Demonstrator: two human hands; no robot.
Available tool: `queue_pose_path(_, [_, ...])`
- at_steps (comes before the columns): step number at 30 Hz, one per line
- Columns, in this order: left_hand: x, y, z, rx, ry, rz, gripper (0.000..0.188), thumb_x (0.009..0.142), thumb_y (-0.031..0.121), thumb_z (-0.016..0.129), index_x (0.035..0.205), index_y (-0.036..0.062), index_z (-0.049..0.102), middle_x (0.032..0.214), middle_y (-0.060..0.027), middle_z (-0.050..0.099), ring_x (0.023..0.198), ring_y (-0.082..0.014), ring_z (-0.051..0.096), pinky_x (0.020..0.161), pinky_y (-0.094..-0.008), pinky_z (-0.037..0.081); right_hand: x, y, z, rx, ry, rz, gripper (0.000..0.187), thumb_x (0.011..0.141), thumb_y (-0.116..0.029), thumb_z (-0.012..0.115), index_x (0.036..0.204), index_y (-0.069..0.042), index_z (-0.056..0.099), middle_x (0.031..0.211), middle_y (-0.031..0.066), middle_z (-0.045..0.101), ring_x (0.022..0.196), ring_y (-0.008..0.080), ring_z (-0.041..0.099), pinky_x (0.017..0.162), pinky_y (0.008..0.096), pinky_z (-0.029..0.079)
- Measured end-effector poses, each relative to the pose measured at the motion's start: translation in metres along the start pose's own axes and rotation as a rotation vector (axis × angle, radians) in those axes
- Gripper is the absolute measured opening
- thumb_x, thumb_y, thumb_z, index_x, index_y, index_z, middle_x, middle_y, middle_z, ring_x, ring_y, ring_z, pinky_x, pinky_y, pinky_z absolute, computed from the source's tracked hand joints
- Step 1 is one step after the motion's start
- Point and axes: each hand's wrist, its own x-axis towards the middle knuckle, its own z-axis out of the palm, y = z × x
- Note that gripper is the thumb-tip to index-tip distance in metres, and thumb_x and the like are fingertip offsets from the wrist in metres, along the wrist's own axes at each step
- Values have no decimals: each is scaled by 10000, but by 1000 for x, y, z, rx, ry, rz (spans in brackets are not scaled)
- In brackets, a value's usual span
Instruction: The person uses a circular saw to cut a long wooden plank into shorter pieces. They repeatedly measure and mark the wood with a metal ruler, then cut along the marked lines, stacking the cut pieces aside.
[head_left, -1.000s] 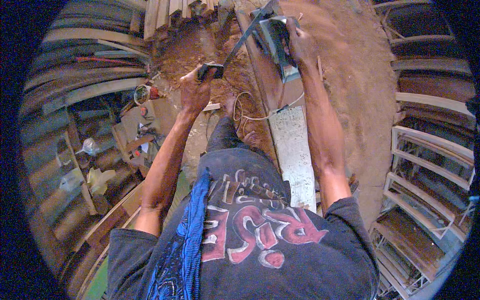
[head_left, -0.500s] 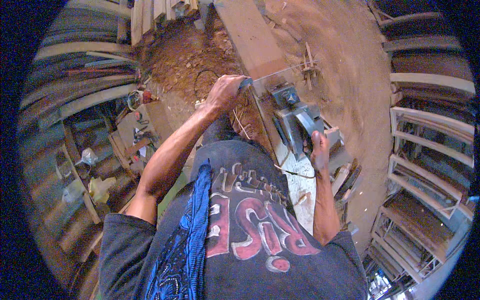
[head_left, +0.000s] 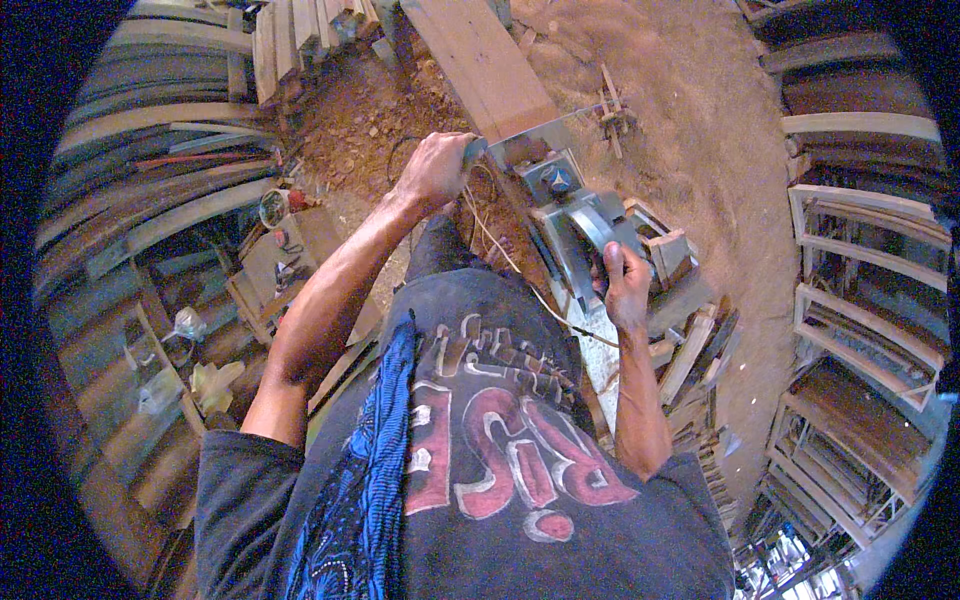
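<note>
Closed left hand (head_left: 435, 165), between eleven and twelve o'clock in my head view, wraps the handle of a straight-bladed tool (head_left: 476, 149), its thin blade reaching toward one o'clock across a brown board (head_left: 482, 70). At three o'clock I see the right hand (head_left: 628, 288) curled at the rear of a grey power tool (head_left: 572, 222), thumb uppermost; the other fingers are partly hidden from me. That power tool sits at two o'clock, over the line of the board; whether its base touches the wood I cannot tell. A pale cord (head_left: 505, 252) loops just beside it. Stacked timber (head_left: 300, 40) occupies eleven o'clock, a round container (head_left: 274, 208) ten, and pale wooden frames (head_left: 870, 265) three, well apart.
</note>
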Motion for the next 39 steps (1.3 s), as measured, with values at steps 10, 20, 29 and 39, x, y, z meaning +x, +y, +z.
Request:
queue_pose_path(10, [2,-4,4,-62,47,-38,230,739,34,627,961,16,684,907,-261,678,899,-431,668,804,-494,531,23,-10,17,-41,26,-92,514,1011,-521,538,793,-61,605,668,6,581,569,76,531,509,239,433])
queue_pose_path(20, [-105,-87,6,-235,665,-419,246,923,295,691,996,66,744,829,-163,725,734,-261,711,667,-388,527,71,-33,47,-80,-26,-112,512,1021,-515,520,876,-45,659,676,8,590,552,78,527,496,245,427])
queue_pose_path(29, [-214,-98,34,-239,719,-811,270,903,279,731,915,10,741,765,-154,725,675,-220,684,645,-387,504,178,-86,102,-331,111,-449,627,988,-622,488,966,-45,732,666,21,620,539,79,539,496,279,422])
queue_pose_path(39, [-242,-111,67,-187,714,-960,303,904,299,719,919,-3,720,784,-184,720,720,-335,703,680,-441,511,272,-138,188,-149,-119,-356,680,958,-662,509,936,-12,710,717,31,639,579,104,571,518,278,446])
